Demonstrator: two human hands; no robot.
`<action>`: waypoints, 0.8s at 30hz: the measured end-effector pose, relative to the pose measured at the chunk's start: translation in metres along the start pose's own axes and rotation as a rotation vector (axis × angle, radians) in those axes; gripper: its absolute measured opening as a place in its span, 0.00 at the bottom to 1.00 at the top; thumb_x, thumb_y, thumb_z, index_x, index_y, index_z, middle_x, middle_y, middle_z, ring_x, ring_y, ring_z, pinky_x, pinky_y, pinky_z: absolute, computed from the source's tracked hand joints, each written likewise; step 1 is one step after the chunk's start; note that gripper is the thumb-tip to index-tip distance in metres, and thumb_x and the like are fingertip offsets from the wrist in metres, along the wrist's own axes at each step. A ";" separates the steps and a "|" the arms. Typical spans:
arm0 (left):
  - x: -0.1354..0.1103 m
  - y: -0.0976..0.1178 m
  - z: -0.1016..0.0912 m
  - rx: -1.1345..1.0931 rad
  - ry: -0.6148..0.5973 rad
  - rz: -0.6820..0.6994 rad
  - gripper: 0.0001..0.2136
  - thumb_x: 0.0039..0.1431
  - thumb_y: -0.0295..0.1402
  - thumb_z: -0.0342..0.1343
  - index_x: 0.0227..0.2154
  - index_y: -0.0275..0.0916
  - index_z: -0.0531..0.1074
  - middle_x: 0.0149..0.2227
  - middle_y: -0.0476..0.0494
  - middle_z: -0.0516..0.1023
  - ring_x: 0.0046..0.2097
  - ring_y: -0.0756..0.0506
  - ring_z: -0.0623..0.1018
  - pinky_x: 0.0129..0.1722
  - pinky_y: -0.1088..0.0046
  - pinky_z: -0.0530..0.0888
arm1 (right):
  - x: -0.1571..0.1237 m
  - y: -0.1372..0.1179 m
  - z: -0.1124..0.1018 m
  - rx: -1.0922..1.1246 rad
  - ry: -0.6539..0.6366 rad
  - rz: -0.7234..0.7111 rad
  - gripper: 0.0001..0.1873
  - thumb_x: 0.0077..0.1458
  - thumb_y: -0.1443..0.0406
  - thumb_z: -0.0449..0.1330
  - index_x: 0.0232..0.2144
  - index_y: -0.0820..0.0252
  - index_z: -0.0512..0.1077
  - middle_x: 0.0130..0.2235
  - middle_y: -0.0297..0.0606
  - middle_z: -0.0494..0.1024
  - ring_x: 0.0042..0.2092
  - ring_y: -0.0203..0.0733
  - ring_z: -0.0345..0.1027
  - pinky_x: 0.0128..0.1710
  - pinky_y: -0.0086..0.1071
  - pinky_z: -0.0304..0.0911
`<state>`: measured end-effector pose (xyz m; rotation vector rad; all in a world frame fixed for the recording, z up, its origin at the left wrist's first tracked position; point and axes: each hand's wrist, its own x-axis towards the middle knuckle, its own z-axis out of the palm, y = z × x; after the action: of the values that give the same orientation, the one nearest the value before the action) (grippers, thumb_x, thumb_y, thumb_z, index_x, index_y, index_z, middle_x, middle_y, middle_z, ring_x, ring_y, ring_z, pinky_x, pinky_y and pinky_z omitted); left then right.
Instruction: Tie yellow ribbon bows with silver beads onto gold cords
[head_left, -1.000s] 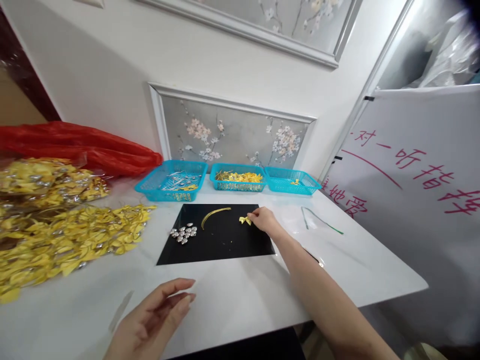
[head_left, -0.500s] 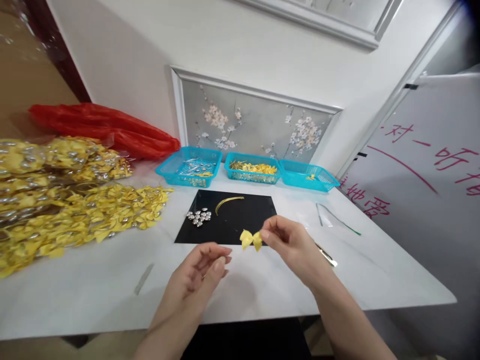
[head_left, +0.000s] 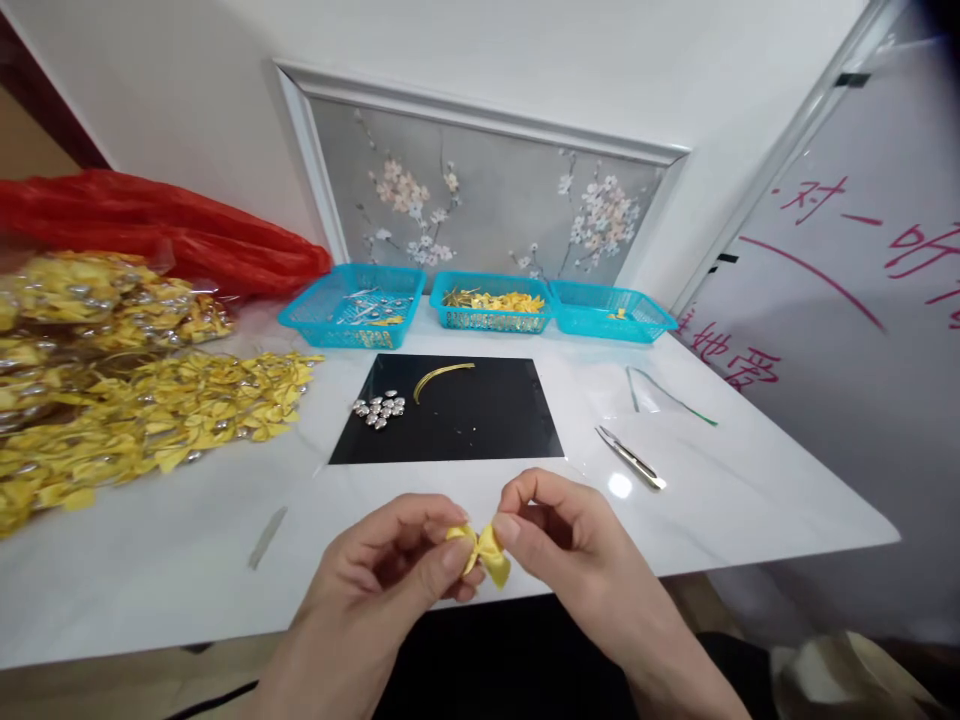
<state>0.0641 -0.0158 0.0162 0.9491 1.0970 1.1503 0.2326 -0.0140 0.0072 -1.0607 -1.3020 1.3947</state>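
A small yellow ribbon bow (head_left: 486, 553) is pinched between both hands near the table's front edge. My left hand (head_left: 390, 570) holds its left loop with thumb and fingers closed. My right hand (head_left: 566, 545) grips the right loop the same way. Farther back lies a black mat (head_left: 480, 425) with a cluster of silver beads (head_left: 379, 408) and a curved gold strip (head_left: 441, 375) on it.
A big heap of yellow bows (head_left: 150, 415) and bagged bows (head_left: 82, 300) fill the left side, with a red bag (head_left: 165, 235) behind. Three blue baskets (head_left: 480, 305) line the wall. Small scissors (head_left: 630, 460) and a clear sleeve (head_left: 660, 395) lie right of the mat.
My right hand picked the bow off the black mat and brought it toward me. My left hand rose and closed on the bow's other side.
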 end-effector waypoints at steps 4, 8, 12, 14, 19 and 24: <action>0.001 -0.002 -0.003 -0.220 0.035 -0.185 0.05 0.45 0.26 0.72 0.24 0.37 0.81 0.26 0.47 0.80 0.29 0.50 0.78 0.30 0.81 0.78 | -0.002 0.012 0.002 0.125 0.063 -0.069 0.12 0.66 0.58 0.57 0.36 0.60 0.74 0.25 0.27 0.64 0.24 0.28 0.51 0.24 0.25 0.49; 0.004 -0.002 -0.006 -0.472 0.218 -0.463 0.11 0.57 0.13 0.57 0.29 0.33 0.80 0.26 0.42 0.81 0.26 0.49 0.81 0.26 0.77 0.82 | -0.010 0.018 0.008 0.148 0.109 -0.262 0.11 0.69 0.64 0.54 0.49 0.49 0.74 0.37 0.31 0.75 0.27 0.26 0.65 0.30 0.23 0.63; 0.006 0.002 -0.001 -0.688 0.314 -0.549 0.18 0.66 0.13 0.42 0.33 0.30 0.77 0.28 0.39 0.80 0.24 0.50 0.83 0.23 0.79 0.82 | -0.016 0.014 0.018 0.048 0.134 -0.384 0.11 0.68 0.69 0.54 0.49 0.50 0.70 0.33 0.29 0.78 0.31 0.31 0.72 0.33 0.24 0.70; 0.005 0.003 0.000 -0.798 0.304 -0.556 0.19 0.70 0.17 0.38 0.34 0.30 0.75 0.28 0.39 0.79 0.23 0.50 0.83 0.22 0.80 0.82 | -0.016 0.010 0.023 -0.111 0.185 -0.481 0.09 0.67 0.71 0.54 0.39 0.55 0.72 0.32 0.32 0.78 0.32 0.32 0.72 0.33 0.24 0.70; 0.005 -0.001 -0.001 -0.915 0.297 -0.544 0.22 0.73 0.24 0.33 0.38 0.30 0.75 0.26 0.40 0.78 0.20 0.52 0.81 0.20 0.81 0.81 | -0.006 0.006 0.031 -0.425 0.356 -0.739 0.12 0.61 0.77 0.57 0.36 0.63 0.79 0.31 0.37 0.71 0.32 0.33 0.68 0.30 0.23 0.68; 0.008 -0.006 -0.001 -0.892 0.292 -0.553 0.22 0.72 0.23 0.34 0.43 0.30 0.76 0.28 0.36 0.81 0.22 0.49 0.83 0.21 0.79 0.81 | -0.004 0.009 0.039 -0.477 0.374 -0.734 0.11 0.62 0.73 0.57 0.39 0.67 0.80 0.30 0.39 0.70 0.28 0.34 0.67 0.27 0.26 0.69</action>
<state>0.0645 -0.0089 0.0092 -0.2149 0.8417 1.1447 0.1950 -0.0256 0.0005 -0.9345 -1.5484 0.3279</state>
